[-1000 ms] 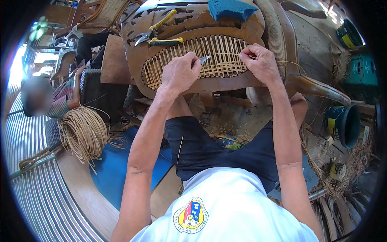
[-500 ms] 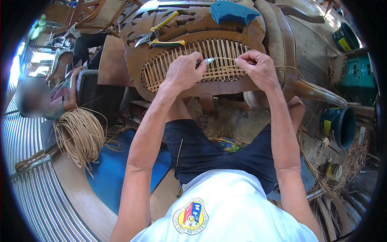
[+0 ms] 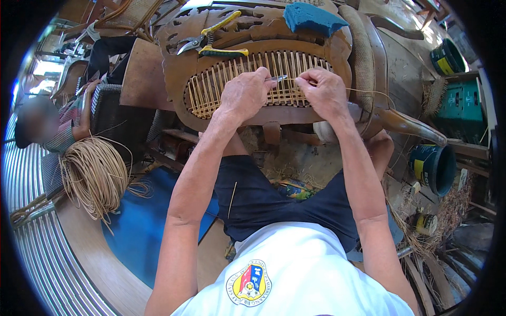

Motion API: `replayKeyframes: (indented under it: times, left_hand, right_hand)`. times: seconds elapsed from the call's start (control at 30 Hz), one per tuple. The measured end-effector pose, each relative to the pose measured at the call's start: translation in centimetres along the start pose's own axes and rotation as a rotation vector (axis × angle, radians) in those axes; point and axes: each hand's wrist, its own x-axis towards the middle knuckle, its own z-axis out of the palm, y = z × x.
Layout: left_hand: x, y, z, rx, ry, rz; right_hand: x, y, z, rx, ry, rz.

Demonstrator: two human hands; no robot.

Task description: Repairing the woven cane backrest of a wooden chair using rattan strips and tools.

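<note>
Right fingers (image 3: 304, 82) nearer blade (image 3: 279, 78), shears (image 3: 215, 51) beyond

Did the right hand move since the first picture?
Yes: against the woven panel, the right hand has moved left, closer to the left hand.

From my station I hold the left forearm (image 3: 203, 168) and right forearm (image 3: 359, 168) stretched ahead, slanting inward from slightly bent elbows (image 3: 183, 218). Through my head camera, the left hand (image 3: 244, 96) shows its back, fingers curled; the right hand (image 3: 324, 95), near it, is closed in a pinch.
</note>
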Motion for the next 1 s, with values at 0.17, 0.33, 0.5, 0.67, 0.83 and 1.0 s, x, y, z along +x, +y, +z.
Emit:
replayKeyframes:
  times: [0.17, 0.33, 0.5, 0.67, 0.83, 1.0]
  left_hand:
    - [-0.2, 0.3, -0.4, -0.038, 0.025, -0.075]
    - [-4.8, -3.0, -1.1, 0.075, 0.072, -0.147]
    - [-9.9, -7.1, -2.0, 0.162, 0.297, -0.248]
    - [-15.0, -11.9, -4.9, 0.146, 0.342, -0.337]
    - [-15.8, -12.3, -4.3, 0.114, 0.342, -0.329]
    - [-12.9, -14.2, -3.5, 0.116, 0.434, -0.315]
  right_hand:
    - [0.0, -1.9, 0.7, -0.214, -0.063, -0.124]
    - [-1.0, -2.2, -0.5, -0.274, -0.206, -0.159]
    - [-1.1, -1.0, 1.2, -0.193, -0.051, -0.269]
    - [-1.2, -1.5, -0.1, -0.354, -0.192, -0.366]
    - [-1.1, -2.7, -0.4, -0.241, -0.212, -0.369]
    - [-0.5, -3.8, 1.5, -0.351, -0.249, -0.355]
